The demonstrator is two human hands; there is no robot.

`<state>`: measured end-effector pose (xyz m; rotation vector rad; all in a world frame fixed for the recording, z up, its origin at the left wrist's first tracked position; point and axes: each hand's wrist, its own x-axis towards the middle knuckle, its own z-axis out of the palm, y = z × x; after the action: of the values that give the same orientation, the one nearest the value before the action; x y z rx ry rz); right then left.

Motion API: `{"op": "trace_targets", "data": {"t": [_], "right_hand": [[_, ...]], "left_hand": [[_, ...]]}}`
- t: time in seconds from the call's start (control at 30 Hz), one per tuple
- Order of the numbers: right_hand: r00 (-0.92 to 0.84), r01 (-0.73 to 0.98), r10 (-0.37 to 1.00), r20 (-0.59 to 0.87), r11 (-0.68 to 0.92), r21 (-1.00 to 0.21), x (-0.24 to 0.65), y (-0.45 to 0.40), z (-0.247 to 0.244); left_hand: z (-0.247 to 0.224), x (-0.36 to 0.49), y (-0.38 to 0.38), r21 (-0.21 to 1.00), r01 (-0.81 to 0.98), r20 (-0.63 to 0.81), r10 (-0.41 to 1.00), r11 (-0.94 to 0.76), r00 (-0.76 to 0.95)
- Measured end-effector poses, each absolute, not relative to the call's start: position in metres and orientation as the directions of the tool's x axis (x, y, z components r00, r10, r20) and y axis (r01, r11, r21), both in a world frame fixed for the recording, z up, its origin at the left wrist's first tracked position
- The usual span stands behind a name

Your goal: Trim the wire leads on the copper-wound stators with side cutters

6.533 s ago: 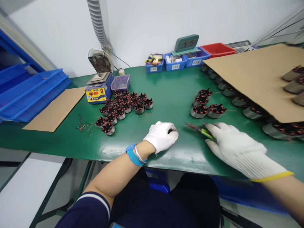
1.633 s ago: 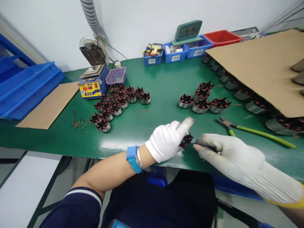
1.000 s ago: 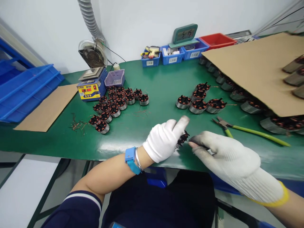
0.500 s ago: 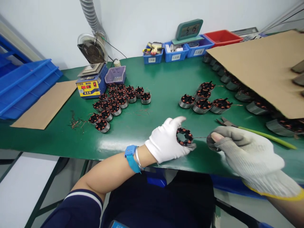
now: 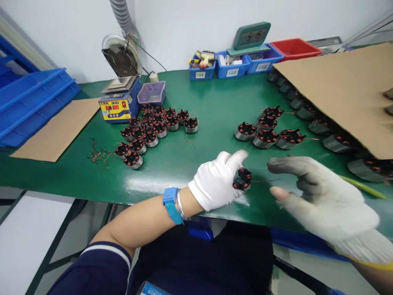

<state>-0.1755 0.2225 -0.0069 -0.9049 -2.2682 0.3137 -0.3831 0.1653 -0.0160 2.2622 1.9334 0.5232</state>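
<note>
My left hand, in a white glove, grips a wound stator with black insulation and copper coils. A thin copper wire sticks out from it to the right. To the right of the wire's end, my right hand is open in a stained white glove, thumb and fingers apart, with nothing between them. Green-handled pliers lie on the green table behind my right hand, which hides their jaws. Several similar stators stand beyond my hands.
A larger stator cluster and wire scraps lie left. Behind are a yellow-blue device, a purple bin, blue bins, a clock and a red bin. Cardboard covers more stators at right.
My right hand has let go of the wire and opened. The stator in my left hand has turned and tilted. The whole view has shifted slightly.
</note>
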Motion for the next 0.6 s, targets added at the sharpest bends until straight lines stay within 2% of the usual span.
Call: {"op": "trace_targets", "data": {"t": [0.07, 0.13, 0.23, 0.3, 0.4, 0.53, 0.6], "right_hand": [[-0.677, 0.397, 0.430, 0.597, 0.897, -0.195, -0.178, 0.229, -0.004], [-0.772, 0.283, 0.211, 0.600, 0.959, 0.027, -0.182, 0.232, 0.002], [-0.848, 0.177, 0.040, 0.528, 0.961, 0.211, -0.186, 0.230, 0.011], [-0.870, 0.163, 0.009, 0.492, 0.949, 0.271, -0.188, 0.227, 0.015], [-0.874, 0.169, 0.006, 0.485, 0.941, 0.293, -0.191, 0.225, 0.016], [-0.847, 0.223, 0.066, 0.527, 0.945, 0.240, -0.189, 0.230, 0.010], [-0.864, 0.231, 0.099, 0.494, 0.949, 0.213, -0.183, 0.232, 0.006]], "left_hand": [[-0.018, -0.383, 0.166, 0.287, 0.940, 0.192, 0.972, -0.186, 0.134], [-0.020, -0.382, 0.166, 0.273, 0.944, 0.198, 0.971, -0.185, 0.133], [-0.020, -0.381, 0.166, 0.247, 0.953, 0.200, 0.971, -0.177, 0.129], [-0.019, -0.380, 0.166, 0.224, 0.959, 0.191, 0.973, -0.175, 0.132], [-0.017, -0.381, 0.164, 0.192, 0.963, 0.189, 0.970, -0.187, 0.151], [-0.020, -0.384, 0.166, 0.201, 0.951, 0.189, 0.962, -0.236, 0.199], [-0.018, -0.381, 0.168, 0.237, 0.942, 0.161, 0.966, -0.237, 0.203]]}}
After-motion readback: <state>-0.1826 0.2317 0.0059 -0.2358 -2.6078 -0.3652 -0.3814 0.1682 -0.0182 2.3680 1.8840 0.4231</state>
